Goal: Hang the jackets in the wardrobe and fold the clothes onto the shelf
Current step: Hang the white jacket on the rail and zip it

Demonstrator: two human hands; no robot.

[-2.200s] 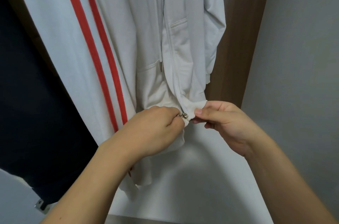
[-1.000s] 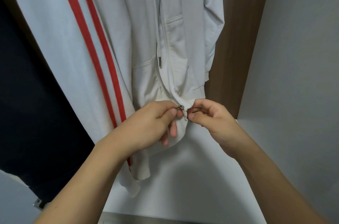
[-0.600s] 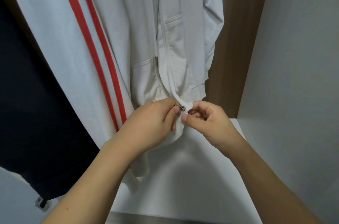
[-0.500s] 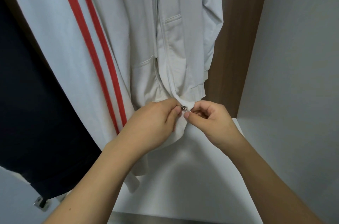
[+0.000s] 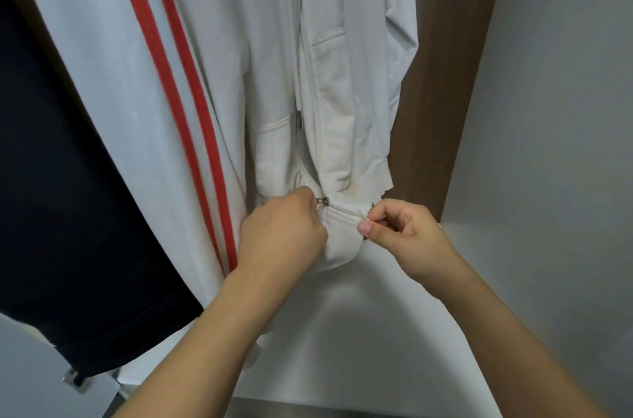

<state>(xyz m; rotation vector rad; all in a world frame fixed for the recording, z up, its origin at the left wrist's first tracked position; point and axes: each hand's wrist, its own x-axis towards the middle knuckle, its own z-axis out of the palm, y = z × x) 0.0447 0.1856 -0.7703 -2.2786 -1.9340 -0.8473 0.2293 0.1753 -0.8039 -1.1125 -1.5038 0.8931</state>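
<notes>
A white jacket with red stripes down its sleeve hangs in the wardrobe in front of me. My left hand pinches the metal zipper pull at the jacket's lower front. My right hand pinches the bottom end of the hem just right of it. A short closed stretch of zipper runs between the two hands. Above the pull the front halves still gape apart.
A dark navy garment hangs to the left of the jacket. A brown wooden panel stands behind it. A white shelf floor lies below my hands, and a grey wall closes the right side.
My hands were pressed together at the zipper's base. The left hand has since drawn the pull away to the left, closing a short length of zipper, while the right hand holds the hem.
</notes>
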